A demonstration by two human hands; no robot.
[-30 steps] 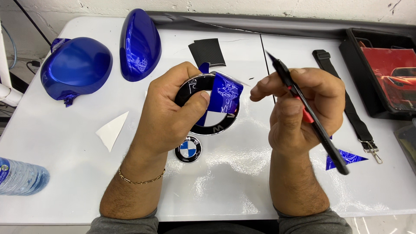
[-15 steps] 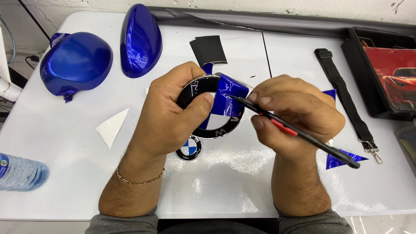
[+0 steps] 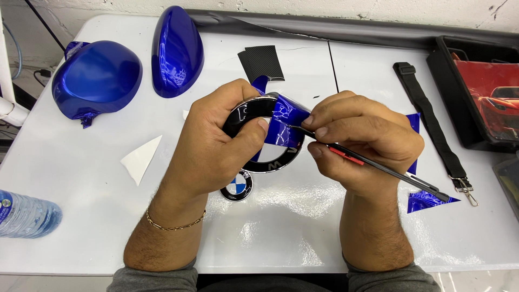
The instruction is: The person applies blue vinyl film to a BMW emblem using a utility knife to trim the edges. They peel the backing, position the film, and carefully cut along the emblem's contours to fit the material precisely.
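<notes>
Over the white table, my left hand gripped a round black-rimmed emblem, thumb pressed on its face, holding it just above the tabletop near the middle. My right hand was closed around a slim black knife with a red slider, its tip resting on the glossy blue film draped across the emblem's upper right. A smaller round badge lay on the table just below my left wrist. Two blue-wrapped mirror caps sat well apart at the far left, a white triangular backing scrap lay near them, and blue film offcuts rested beside my right hand. A black strap and a dark tray lay to the right, a water bottle at the left edge.

The risk, as I judged it, was the blade: it sat close to my left thumb, and a slip on the slick film could have nicked skin or scored the emblem's face. Too much pressure might also have torn the film unevenly.
</notes>
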